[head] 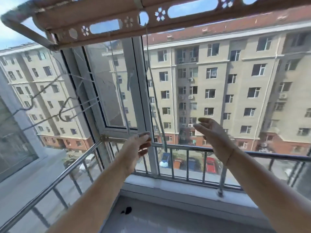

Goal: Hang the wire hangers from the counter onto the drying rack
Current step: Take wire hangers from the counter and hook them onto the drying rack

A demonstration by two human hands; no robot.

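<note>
The wire hanger (147,47) hangs in the upper middle of the frame, its hook caught in a round hole (143,18) of the drying rack (185,22), a beige bar pierced with slots and flower shapes that crosses the top of the frame. From the hook the thin wire drops straight, then splits into two lines that run down toward the centre. The left one ends at the left hand (139,145), which is raised just below the centre. That hand's fingers (146,145) are curled tight and the hanger's lower wire runs into them, so it holds the hanger by its bottom. The right hand (213,133), right of centre and just beside the hanger's right wire, is spread with straight fingers, holds nothing and does not touch the wire. At the centre left more wire hangers (67,106) show tilted and blurred; what they hang from cannot be told. Behind the hanger stands a white window frame (139,81), and below it a metal railing (185,147) runs across the lower middle. At the bottom lies the grey counter (168,221) with a dark spot (127,210) on it. Through the glass, a beige apartment block (235,81) fills the right and parked cars (210,163) sit below it.
</note>
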